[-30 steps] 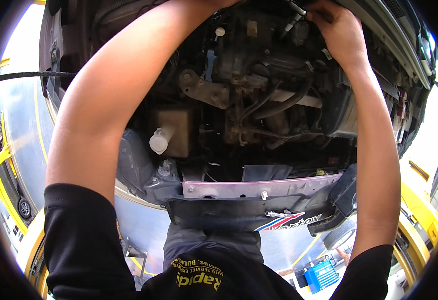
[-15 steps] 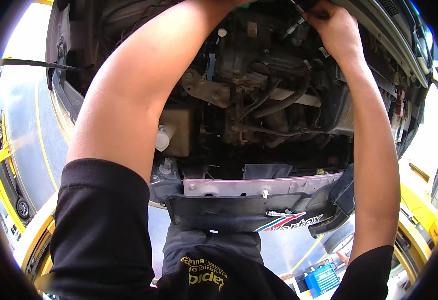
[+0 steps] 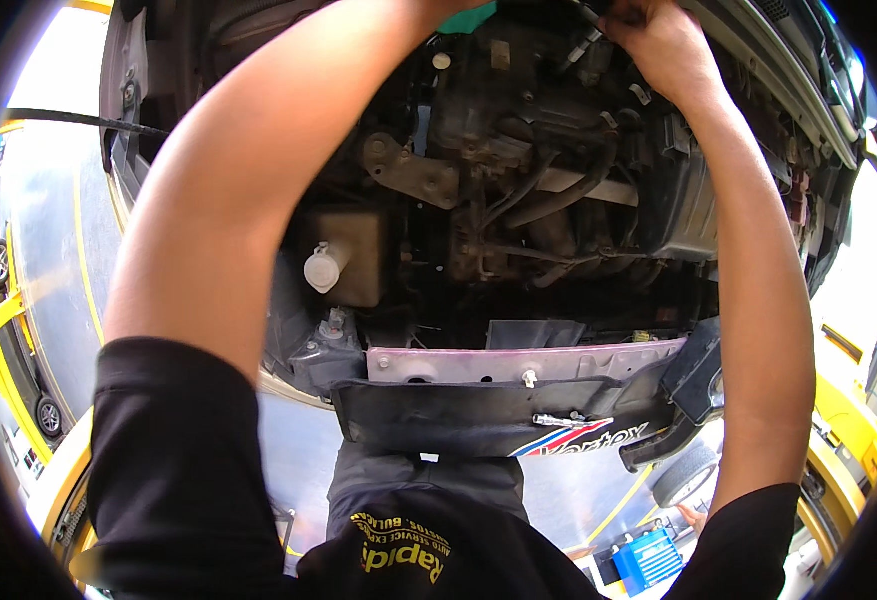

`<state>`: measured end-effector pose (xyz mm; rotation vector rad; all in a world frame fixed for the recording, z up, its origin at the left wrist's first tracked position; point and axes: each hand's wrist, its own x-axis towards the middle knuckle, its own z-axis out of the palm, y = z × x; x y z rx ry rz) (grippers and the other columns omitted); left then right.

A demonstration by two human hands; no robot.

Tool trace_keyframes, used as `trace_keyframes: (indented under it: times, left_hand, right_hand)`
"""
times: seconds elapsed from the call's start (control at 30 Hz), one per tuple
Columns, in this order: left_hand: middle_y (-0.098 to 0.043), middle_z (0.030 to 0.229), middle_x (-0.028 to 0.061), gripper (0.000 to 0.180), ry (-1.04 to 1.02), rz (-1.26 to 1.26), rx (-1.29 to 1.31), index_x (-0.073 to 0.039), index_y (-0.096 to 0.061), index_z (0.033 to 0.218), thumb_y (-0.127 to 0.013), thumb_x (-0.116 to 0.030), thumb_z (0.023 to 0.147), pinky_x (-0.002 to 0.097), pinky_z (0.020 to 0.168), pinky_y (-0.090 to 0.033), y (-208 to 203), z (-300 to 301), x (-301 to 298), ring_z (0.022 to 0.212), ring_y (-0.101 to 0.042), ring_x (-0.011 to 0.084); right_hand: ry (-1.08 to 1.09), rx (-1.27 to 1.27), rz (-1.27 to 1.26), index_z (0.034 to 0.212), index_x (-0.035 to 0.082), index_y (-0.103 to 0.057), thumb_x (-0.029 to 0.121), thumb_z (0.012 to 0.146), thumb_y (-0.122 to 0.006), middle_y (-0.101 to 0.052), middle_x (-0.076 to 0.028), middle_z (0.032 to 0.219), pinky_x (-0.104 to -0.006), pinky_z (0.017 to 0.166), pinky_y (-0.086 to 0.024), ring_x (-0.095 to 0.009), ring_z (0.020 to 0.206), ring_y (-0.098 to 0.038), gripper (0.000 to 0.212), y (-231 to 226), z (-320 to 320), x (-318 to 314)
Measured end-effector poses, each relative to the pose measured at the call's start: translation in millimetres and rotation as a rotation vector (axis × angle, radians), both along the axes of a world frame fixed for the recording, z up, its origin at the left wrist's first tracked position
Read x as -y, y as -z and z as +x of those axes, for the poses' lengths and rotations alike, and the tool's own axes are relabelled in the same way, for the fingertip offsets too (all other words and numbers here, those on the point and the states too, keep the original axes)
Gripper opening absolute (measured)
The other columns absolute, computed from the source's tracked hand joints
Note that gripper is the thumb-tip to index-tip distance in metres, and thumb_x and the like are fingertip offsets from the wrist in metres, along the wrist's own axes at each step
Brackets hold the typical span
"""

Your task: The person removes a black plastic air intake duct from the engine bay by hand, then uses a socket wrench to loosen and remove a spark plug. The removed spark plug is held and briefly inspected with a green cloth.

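Left of the engine [image 3: 499, 130], the left forearm [image 3: 249, 140] passes a capped tank [image 3: 364, 255]; the left hand is out of view, finger state cannot be told. A green item [image 3: 471, 18] shows at the engine's far edge. On the engine's near side, a loose tool [image 3: 559, 421] lies on a black panel [image 3: 439, 425]. At the engine's far right, a metal rod [image 3: 586, 47] meets the right hand [image 3: 664, 50], fingers bent narrow, grip unclear in shadow. Judged step: tool work on the engine; next move calls for steady alignment
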<state>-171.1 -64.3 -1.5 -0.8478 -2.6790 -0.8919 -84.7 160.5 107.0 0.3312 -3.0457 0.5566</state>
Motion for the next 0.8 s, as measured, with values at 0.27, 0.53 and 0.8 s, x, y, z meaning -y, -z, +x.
trace_keyframes:
  times: [0.27, 0.53, 0.8]
  left_hand:
    - [-0.073, 0.117, 0.0163, 0.031, 0.015, -0.253, -0.547, -0.014, -0.074, 0.12, -0.057, -0.028, 0.099, 0.0472, 0.098, -0.051, 26, -17, -13, 0.11, -0.068, 0.0376]
    - [-0.07, 0.124, 0.0178, 0.036, -0.039, -0.267, -0.376, -0.017, -0.069, 0.131, -0.055, -0.024, 0.099, 0.0482, 0.094, -0.053, 27, -25, -22, 0.112, -0.069, 0.0366]
    - [-0.067, 0.133, 0.0121, 0.041, -0.148, -0.208, -0.443, -0.02, -0.065, 0.135, -0.054, -0.017, 0.096, 0.0487, 0.085, -0.058, 42, -14, -21, 0.105, -0.071, 0.0334]
  right_hand:
    - [0.151, 0.058, -0.002, 0.093, 0.002, -0.071, 0.016, 0.091, -0.061, -0.071, -0.025, 0.084, -0.0491, 0.081, -0.056, -0.04, 0.083, -0.072, 0.018, -4, 11, 17]
    - [-0.019, -0.218, 0.127, 0.096, 0.004, -0.071, 0.019, 0.092, -0.063, -0.071, -0.026, 0.093, -0.0527, 0.084, -0.053, -0.045, 0.093, -0.068, 0.017, 16, 7, 1]
    - [-0.009, -0.213, 0.09, 0.097, 0.003, -0.073, 0.018, 0.089, -0.068, -0.072, -0.025, 0.094, -0.0506, 0.081, -0.053, -0.046, 0.095, -0.068, 0.018, 12, 13, 12]
